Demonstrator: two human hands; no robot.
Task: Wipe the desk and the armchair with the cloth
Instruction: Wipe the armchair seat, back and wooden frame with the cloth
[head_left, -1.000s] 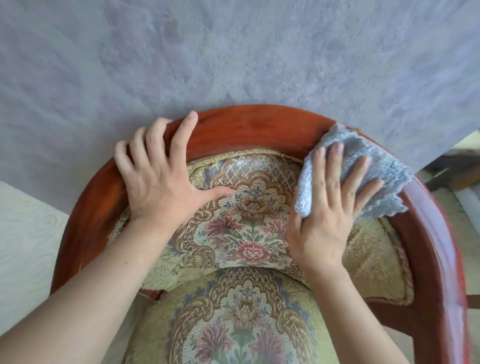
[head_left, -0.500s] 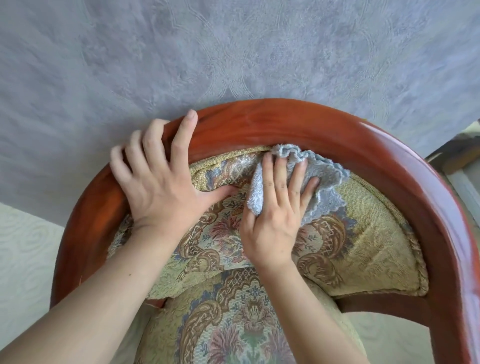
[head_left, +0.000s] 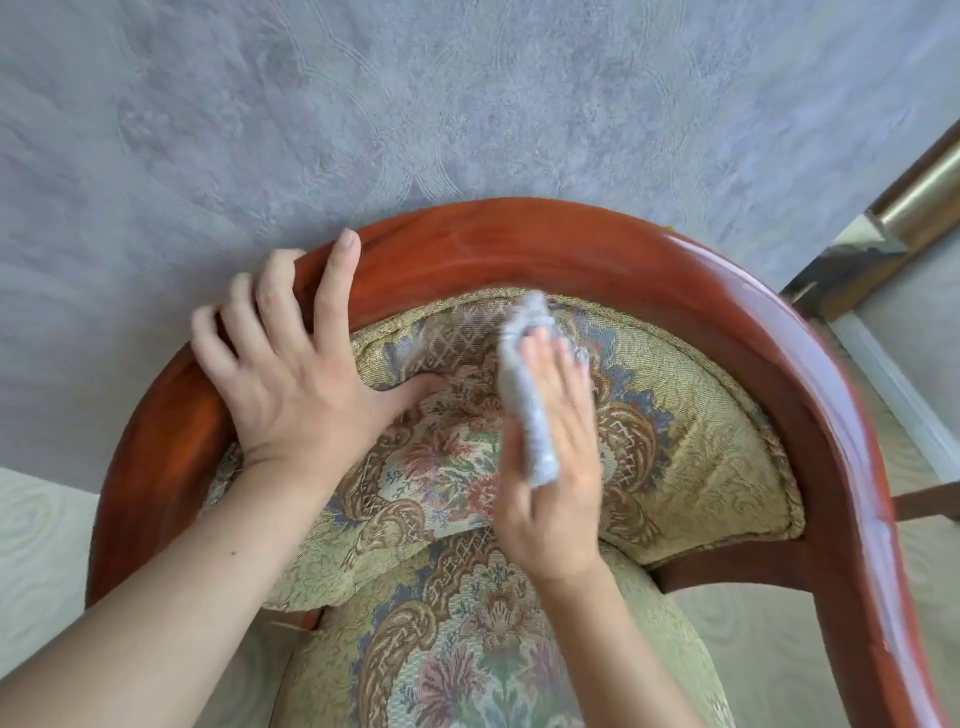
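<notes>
Fingers of the left hand (head_left: 301, 384) spread flat over the armchair's red wooden rail (head_left: 519, 244), thumb on the floral backrest cushion (head_left: 675, 410) — while the right hand (head_left: 550, 457), blurred, presses the bunched grey cloth (head_left: 524, 374) against that cushion's middle, grey patterned wall (head_left: 467, 104) close behind.

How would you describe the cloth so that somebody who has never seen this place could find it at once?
Start at the armchair with its curved red-brown wooden rail, then look at its floral backrest cushion. In the cushion's middle the right hand presses the cloth against it. It is the only plain pale grey-blue fabric, bunched and unpatterned.
</notes>
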